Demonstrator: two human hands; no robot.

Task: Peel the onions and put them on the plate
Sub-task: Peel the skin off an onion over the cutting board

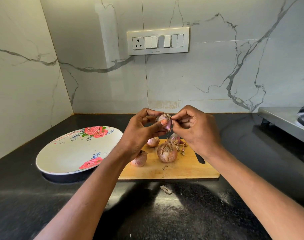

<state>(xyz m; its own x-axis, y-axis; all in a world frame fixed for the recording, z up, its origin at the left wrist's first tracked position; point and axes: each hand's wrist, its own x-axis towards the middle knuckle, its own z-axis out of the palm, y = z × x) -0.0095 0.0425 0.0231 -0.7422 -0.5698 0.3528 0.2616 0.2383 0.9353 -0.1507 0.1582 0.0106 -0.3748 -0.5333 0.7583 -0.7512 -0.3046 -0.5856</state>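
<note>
We hold a small, papery pink onion [163, 118] above the far edge of a smooth rectangular wooden cutting board [173, 168]. Our left hand [140, 134] grasps it; our right hand [196, 130] pinches its loosened skin. The glossy oval floral plate [68, 153] sits left on the speckled black bench [147, 213].

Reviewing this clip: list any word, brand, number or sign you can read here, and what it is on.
No text can be read in this frame.
Switch panel on the wall: a tiny mark on its lower edge, too small to read.
Plate: only rose and scroll decoration, no lettering.
Cutting board: no markings visible.
</note>
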